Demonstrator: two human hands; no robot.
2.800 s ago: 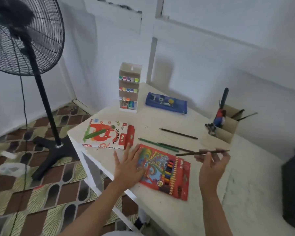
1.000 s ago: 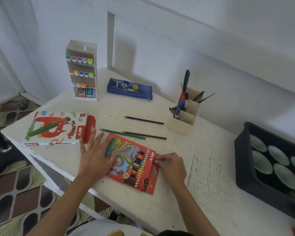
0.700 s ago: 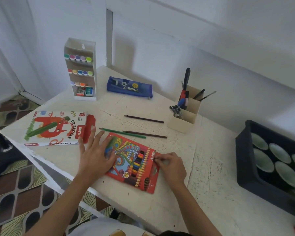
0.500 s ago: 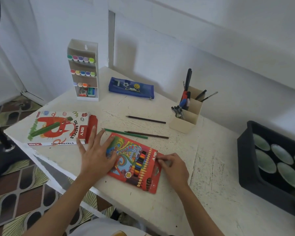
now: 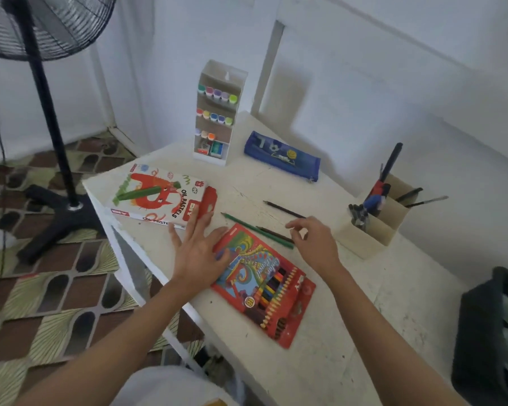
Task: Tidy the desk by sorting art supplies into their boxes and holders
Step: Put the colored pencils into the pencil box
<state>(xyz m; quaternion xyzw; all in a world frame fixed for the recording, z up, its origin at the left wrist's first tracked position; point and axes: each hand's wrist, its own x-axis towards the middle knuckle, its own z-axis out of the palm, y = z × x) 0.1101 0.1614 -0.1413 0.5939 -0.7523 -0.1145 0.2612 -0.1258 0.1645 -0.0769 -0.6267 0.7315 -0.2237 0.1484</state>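
A red coloured-pencil box (image 5: 264,284) lies flat near the front of the white desk (image 5: 349,332). My left hand (image 5: 197,250) rests on the box's left end with fingers spread flat. My right hand (image 5: 314,241) hovers over loose pencils beyond the box, fingers loosely curled and holding nothing. A green pencil (image 5: 247,227) and a brown pencil (image 5: 272,233) lie side by side just past the box. Farther back lies a dark pencil (image 5: 282,209).
An oil pastels box (image 5: 159,197) lies at the left corner. A marker rack (image 5: 217,112) and a blue pencil case (image 5: 282,156) stand at the back. A cardboard pen holder (image 5: 370,227) sits right. A black tray (image 5: 493,332) is at far right, a standing fan (image 5: 41,83) on the left.
My right hand has left the pencil box's right end and moved up over the loose green and brown pencils. The camera has swung left. My left hand stays on the box.
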